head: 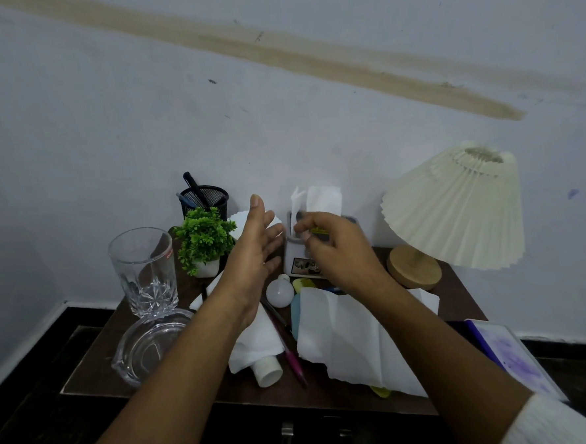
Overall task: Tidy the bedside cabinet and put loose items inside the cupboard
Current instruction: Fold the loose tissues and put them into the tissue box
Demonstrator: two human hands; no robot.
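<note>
Bedside cabinet (461,297) top is crowded beneath both hands. Far left of the left hand (256,255), a glass tumbler (143,268) and a glass ashtray (151,347) stand at the left edge. A small green plant (205,241) and a mesh pen holder (205,199) sit just beside its thumb. That hand hovers with fingers straight and spread, holding nothing, above a crumpled tissue (254,344) and a white tube (268,371). A bulb (279,291) lies between the hands. The right hand (338,253) curls its fingers at the top of the tissue box (302,255) — blur hides whether they pinch anything. Under its wrist a loose tissue sheet (353,338) reaches the front edge. Rightward stands a lamp (455,205), with bare wood beside its base, and a purple notebook (512,352) lies at the right corner.
</note>
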